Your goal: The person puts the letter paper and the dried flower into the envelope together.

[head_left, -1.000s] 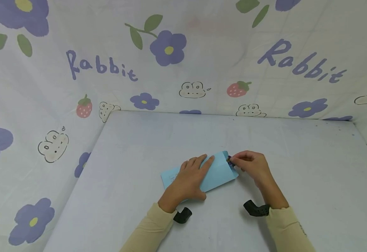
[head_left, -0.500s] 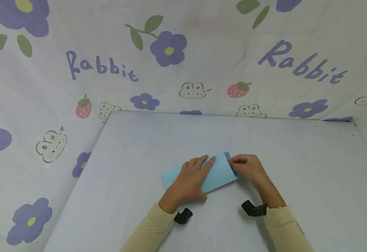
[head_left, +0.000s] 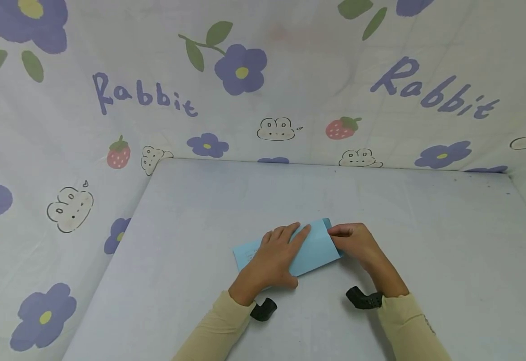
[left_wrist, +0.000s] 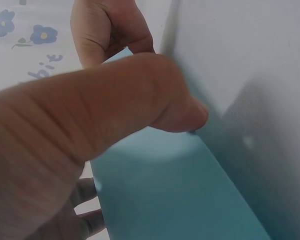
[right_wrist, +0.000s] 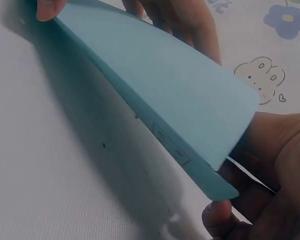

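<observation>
A light blue paper envelope (head_left: 317, 248) lies slanted on the white table, its mouth toward the right. My left hand (head_left: 274, 253) grips it across its width, fingers spread over the top. In the left wrist view the thumb (left_wrist: 180, 110) bends over one long edge. At the mouth, my right hand (head_left: 355, 243) has its thumb and forefinger tips tucked inside. Those fingertips are hidden, so what they hold does not show. The right wrist view shows the envelope (right_wrist: 165, 70) bulging, with its flap (right_wrist: 220, 187) below the fingers.
Both wrists carry black curved mounts (head_left: 264, 310) below tan sleeves. A white tabletop (head_left: 190, 210) spreads around the hands. Behind and to the left hangs a cloth (head_left: 308, 75) printed with flowers, strawberries and rabbits.
My right hand has moved left into the envelope's mouth. The small dark, beaded-looking thing it pinched at the opening has gone out of sight. The left hand stays nearly still.
</observation>
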Available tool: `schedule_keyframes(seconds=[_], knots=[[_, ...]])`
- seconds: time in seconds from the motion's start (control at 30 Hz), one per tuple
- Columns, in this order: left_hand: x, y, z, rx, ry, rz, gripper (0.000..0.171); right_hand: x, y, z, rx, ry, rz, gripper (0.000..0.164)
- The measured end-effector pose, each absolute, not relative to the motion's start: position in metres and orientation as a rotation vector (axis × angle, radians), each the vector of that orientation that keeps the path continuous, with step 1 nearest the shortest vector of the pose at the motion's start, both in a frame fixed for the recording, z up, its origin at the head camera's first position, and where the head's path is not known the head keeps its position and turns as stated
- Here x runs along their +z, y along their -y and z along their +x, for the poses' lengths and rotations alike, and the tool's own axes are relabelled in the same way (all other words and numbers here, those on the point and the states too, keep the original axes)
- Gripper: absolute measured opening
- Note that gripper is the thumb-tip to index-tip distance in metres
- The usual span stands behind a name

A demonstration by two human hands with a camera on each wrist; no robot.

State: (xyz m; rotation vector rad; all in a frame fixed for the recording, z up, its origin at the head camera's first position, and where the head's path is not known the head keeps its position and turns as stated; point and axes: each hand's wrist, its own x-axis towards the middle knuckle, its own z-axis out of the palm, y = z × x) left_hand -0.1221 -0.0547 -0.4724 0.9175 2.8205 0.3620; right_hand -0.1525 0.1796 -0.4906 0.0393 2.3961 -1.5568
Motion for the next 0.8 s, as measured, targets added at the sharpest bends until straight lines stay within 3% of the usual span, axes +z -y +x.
schedule_keyframes(seconds=[0.33,0.8], knots=[[-0.476,0.056,-0.129,0.352,-2.784,0.850,0.118,-0.494,-0.195,-0.141,-1.590,-2.549,-0.027,0.027],[-0.495,0.067,-0.142,0.470,-2.734,0.795,0.100,-0.501,-0.220,-0.121,-1.481,-2.741,0.072,0.027]])
